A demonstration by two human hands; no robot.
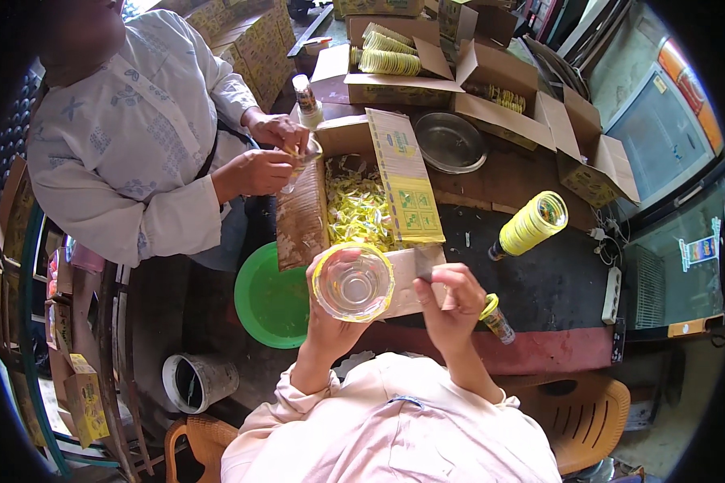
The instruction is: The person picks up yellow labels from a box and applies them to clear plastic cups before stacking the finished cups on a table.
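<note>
Clock reference, as I stand in the room: cup at centre, 12 o'clock directly away from the seated person.

The clear cup with a yellow rim (354,282) is held in front of the person's chest, mouth facing up. The left hand (329,328) grasps its wall from below, at 7 o'clock. The right hand (451,304), at 3 o'clock, pinches a small thin grey piece (424,264) between thumb and finger; the piece's type is unclear. In view, this piece is just beside the rim, apart from it.

At 12 o'clock, an open carton (407,177) contains loose yellow scraps (356,211). At 9 o'clock is a green basin (254,302); farther out, at 8 o'clock, a white bucket (217,381).

The dark surface (471,262) carries a tall stack of yellow-rimmed cups (532,228) between 2 and 3 o'clock, and a shorter stack (500,324) between 3 and 4. A round metal tray (451,143) sits at 1 o'clock. Beyond the carton, at 12 o'clock, an open box (403,90) contains further stacked cups (389,62).

At 10 o'clock, a co-worker (137,153) in a patterned white shirt holds a clear object with both hands.
</note>
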